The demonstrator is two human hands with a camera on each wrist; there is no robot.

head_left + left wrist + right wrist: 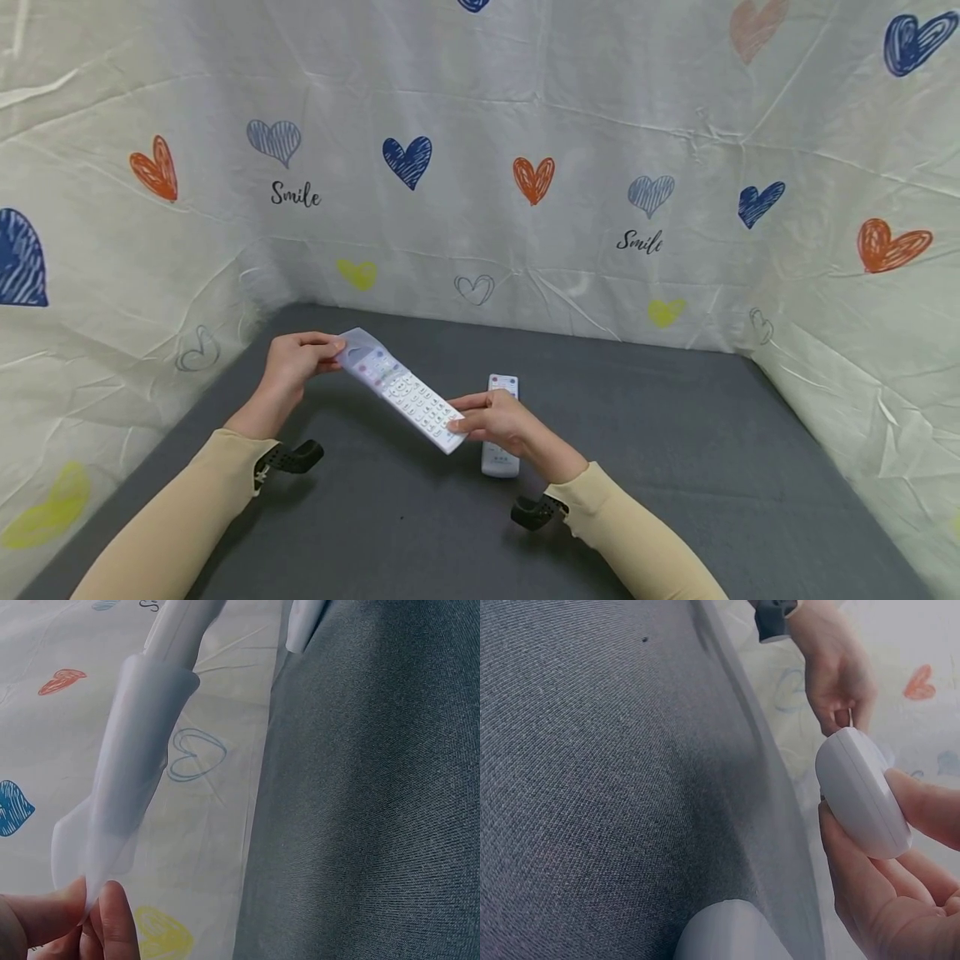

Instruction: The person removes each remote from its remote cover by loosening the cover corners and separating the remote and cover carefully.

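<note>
A white remote control (420,406) is held in the air at a slant, its button side up. Its far end sits inside a translucent protective cover (139,742), while the near part is bare. My left hand (291,368) pinches the loose end of the cover between thumb and fingers. At the opposite end, my right hand (506,421) grips the remote, thumb on the face and fingers underneath. In the right wrist view the rounded end of the remote (862,796) shows between thumb and fingers. Below the right hand lies a second white remote (500,461), partly hidden by it.
A dark grey cloth (660,467) covers the table. White sheeting (465,108) printed with hearts and "Smile" stands at the back and both sides. Black bands (296,457) are worn at both wrists, over light sleeves.
</note>
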